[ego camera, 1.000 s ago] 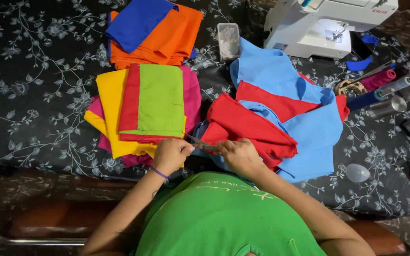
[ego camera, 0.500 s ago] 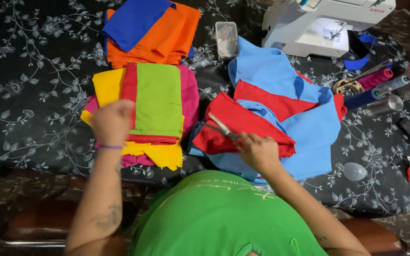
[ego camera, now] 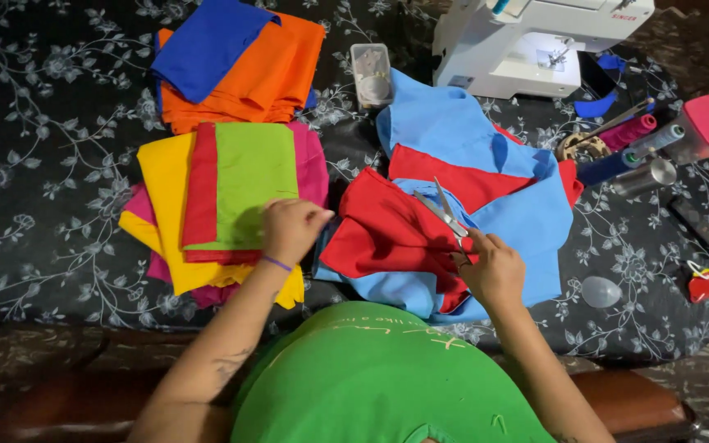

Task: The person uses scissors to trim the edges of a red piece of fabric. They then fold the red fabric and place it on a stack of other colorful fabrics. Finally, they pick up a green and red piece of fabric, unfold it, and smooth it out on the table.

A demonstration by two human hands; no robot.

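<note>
My right hand (ego camera: 492, 267) grips a pair of silver scissors (ego camera: 443, 210), blades pointing up and away over a red cloth (ego camera: 379, 230) that lies on light blue fabric (ego camera: 527, 213). My left hand (ego camera: 291, 227) hovers with curled fingers over the right edge of a stack of folded cloths: green (ego camera: 252, 176) on top, red, pink and yellow (ego camera: 162, 197) below. It seems to hold nothing, though its fingertips are hard to read.
An orange pile topped with dark blue cloth (ego camera: 215, 45) lies at the back. A white sewing machine (ego camera: 535, 41), a small clear box (ego camera: 371, 74), thread spools (ego camera: 642, 139) and a pink box (ego camera: 707, 123) sit on the black floral table cover (ego camera: 43, 164).
My left hand swung from the red cloth out to the left, then came back over the green stack's right edge. My right hand lifted the scissors over the red cloth.
</note>
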